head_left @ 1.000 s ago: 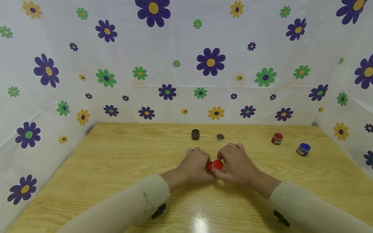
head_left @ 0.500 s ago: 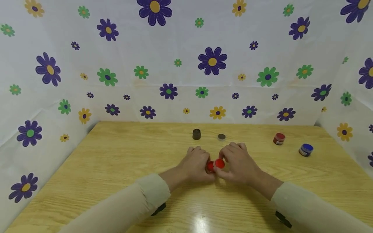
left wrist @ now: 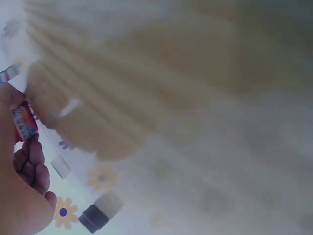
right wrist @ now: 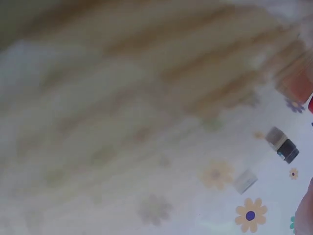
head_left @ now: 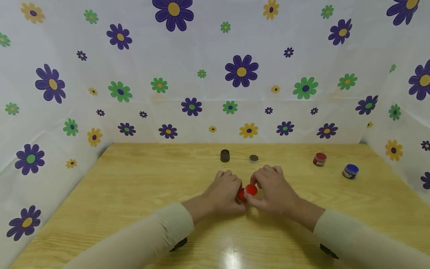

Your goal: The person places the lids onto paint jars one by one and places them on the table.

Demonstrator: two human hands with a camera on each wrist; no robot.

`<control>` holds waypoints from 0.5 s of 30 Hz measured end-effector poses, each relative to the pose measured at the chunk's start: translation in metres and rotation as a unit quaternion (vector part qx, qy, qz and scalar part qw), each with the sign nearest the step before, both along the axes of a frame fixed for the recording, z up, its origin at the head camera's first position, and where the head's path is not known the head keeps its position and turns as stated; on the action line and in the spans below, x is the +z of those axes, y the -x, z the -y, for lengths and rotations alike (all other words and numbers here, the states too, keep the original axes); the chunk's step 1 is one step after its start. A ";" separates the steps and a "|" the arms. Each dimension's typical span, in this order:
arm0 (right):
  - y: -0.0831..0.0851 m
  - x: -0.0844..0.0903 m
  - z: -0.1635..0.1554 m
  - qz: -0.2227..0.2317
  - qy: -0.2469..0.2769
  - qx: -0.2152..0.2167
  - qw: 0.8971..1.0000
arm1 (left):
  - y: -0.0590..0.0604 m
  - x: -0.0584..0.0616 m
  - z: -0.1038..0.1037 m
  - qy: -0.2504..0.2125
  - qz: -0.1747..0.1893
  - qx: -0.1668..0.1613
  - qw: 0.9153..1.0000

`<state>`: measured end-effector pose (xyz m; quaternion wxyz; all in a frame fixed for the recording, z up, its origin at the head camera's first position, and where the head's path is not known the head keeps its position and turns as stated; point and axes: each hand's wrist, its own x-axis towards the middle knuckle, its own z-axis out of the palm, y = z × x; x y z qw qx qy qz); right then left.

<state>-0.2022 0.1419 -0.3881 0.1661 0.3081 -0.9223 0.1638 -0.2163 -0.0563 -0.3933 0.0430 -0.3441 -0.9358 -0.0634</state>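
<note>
In the head view, my left hand [head_left: 223,192] grips a small red paint jar [head_left: 242,195] low over the table's middle. The left wrist view shows the jar's printed label [left wrist: 23,121] between thumb and fingers. My right hand [head_left: 275,190] pinches a round red lid [head_left: 251,189] between thumb and forefinger. The lid stands tilted at the jar's right side and overlaps it in the head view; whether they touch I cannot tell. Only a sliver of the right hand [right wrist: 305,213] shows in the right wrist view.
Behind the hands stand a dark jar [head_left: 225,155] and, to its right, a flat dark lid [head_left: 254,158]. A closed red jar [head_left: 320,159] and a blue jar [head_left: 351,171] stand farther right on the wooden table [head_left: 151,175]. A flowered cloth [head_left: 188,71] surrounds the back and sides.
Both hands keep their hold on the jar and the lid, nearly in the same place. The head view shifts slightly; the other jars stay put.
</note>
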 end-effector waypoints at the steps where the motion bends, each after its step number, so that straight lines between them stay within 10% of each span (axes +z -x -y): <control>1: 0.001 0.001 0.000 -0.001 -0.001 -0.002 1.000 | 0.001 0.001 0.000 0.001 -0.001 0.001 1.000; 15: 0.007 -0.002 -0.003 0.067 0.080 -0.029 0.994 | 0.002 -0.002 0.000 -0.037 0.028 0.012 0.999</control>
